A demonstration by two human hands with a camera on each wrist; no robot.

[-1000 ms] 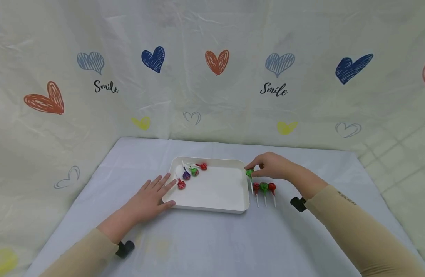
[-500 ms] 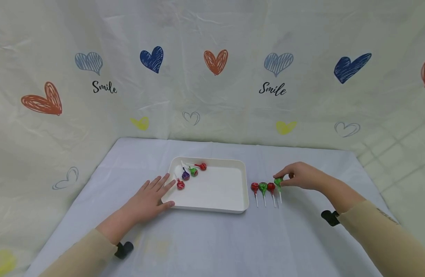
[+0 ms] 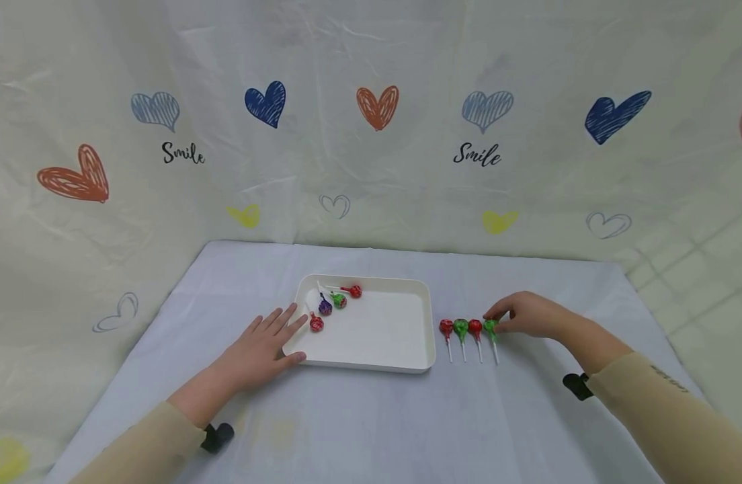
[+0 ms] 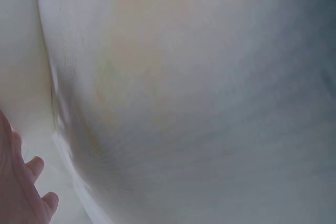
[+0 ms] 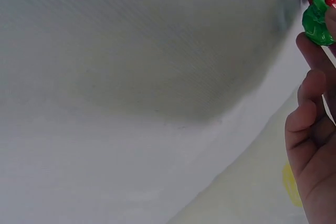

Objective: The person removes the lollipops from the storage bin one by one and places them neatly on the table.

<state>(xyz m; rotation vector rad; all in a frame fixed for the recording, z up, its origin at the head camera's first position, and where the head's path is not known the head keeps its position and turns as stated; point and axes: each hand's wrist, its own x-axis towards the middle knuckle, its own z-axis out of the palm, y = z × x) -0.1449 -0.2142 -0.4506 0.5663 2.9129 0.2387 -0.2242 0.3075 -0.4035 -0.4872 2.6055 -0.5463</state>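
My right hand pinches the head of a green lollipop between thumb and forefinger, its white stick pointing toward me. In the right wrist view the green wrapper shows at the fingertips. Left of it, side by side, lie a red lollipop, a green one and another red one. My left hand rests with spread fingers at the left rim of a white tray. Only part of that hand appears in the left wrist view.
Inside the tray, toward its left end, are a purple lollipop, a green-and-red one and two red ones, one near the back and one nearer me. A white cloth covers the table; a heart-printed sheet hangs behind.
My right hand has carried the green lollipop from beside the tray's right rim rightward, then down to the right end of the row. The left hand has stayed in place.
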